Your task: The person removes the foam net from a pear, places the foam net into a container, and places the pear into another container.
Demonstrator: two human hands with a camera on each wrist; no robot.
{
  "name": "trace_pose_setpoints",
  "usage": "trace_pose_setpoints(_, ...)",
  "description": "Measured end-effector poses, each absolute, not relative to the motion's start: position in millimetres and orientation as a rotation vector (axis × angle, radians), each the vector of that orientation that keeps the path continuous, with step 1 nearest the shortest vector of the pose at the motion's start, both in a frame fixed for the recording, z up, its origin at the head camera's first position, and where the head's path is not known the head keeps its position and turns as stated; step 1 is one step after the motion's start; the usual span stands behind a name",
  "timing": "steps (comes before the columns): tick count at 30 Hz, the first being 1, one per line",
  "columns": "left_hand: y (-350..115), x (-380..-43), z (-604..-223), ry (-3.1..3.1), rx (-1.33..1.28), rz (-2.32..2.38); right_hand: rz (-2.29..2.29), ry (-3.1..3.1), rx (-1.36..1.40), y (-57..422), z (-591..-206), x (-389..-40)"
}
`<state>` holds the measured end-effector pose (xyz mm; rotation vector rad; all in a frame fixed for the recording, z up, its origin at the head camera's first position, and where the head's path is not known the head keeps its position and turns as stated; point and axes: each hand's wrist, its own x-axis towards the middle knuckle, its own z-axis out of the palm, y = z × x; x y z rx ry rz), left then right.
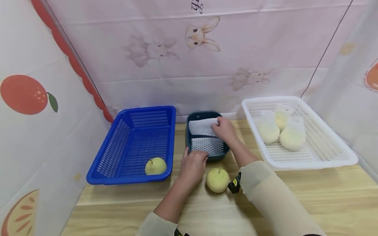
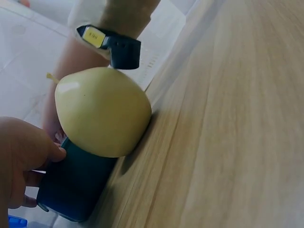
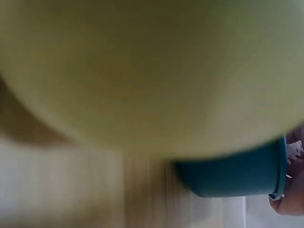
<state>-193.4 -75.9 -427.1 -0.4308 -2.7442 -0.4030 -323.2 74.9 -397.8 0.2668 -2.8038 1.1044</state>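
Two white foam net sleeves lie in a small dark teal box point(image 1: 212, 158) in the middle of the table. My right hand point(image 1: 225, 129) reaches over the box's right side and pinches the right end of the far foam net sleeve point(image 1: 202, 127). At the near left corner, my left hand point(image 1: 193, 164) grips the box's rim, close to the near foam net sleeve point(image 1: 208, 146). The left wrist view shows its thumb point(image 2: 58, 153) at the rim. A yellow-green pear point(image 1: 217, 180) stands just in front of the box, between my forearms; it fills much of the right wrist view.
To the left is a blue basket point(image 1: 130, 181) with one pear point(image 1: 156, 166) in its near right corner. A white basket point(image 1: 319, 164) on the right holds three pears in foam nets point(image 1: 292, 134). Printed cloth walls point(image 1: 206, 65) enclose the wooden table point(image 1: 124, 209).
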Motion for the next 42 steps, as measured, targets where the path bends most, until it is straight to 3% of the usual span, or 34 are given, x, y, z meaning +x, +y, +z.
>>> trace_pose_setpoints(16,-72,-191,-425,-2.758,-0.413,-0.420,1.025,-2.693,0.254,81,-411,-334)
trace_pose_setpoints(23,-71,-191,-426,-2.768,-0.403,-0.411,0.558,-2.726,0.325,82,-416,-332)
trace_pose_setpoints(30,-69,-191,-426,-2.788,-0.402,-0.397,0.224,-3.102,0.592,79,-420,-331)
trace_pose_setpoints(42,-75,-195,-423,-2.808,-0.403,-0.431,0.451,-3.027,0.724,76,-409,-324)
